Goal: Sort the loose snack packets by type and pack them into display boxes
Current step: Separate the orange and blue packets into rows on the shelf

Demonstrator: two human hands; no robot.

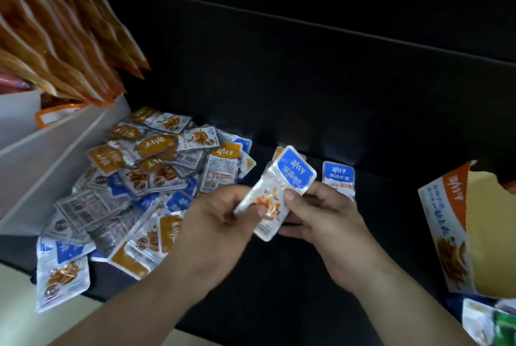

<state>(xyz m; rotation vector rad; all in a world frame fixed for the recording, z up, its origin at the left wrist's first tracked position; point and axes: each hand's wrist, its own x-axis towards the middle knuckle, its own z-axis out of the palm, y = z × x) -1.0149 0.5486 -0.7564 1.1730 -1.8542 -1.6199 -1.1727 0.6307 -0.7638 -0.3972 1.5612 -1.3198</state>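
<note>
Item held: one blue-labelled packet, tilted, raised above the dark surface at centre; the left hand pinches its lower left edge with curled fingers, and the right hand grips its right side, thumb on the face and fingers beneath. Loose stock: a mixed pile of orange- and blue-labelled packets lies at left against a white box holding long orange packets; a second blue packet shows just behind the right hand. An open display box stands at far right, apart from both hands.
</note>
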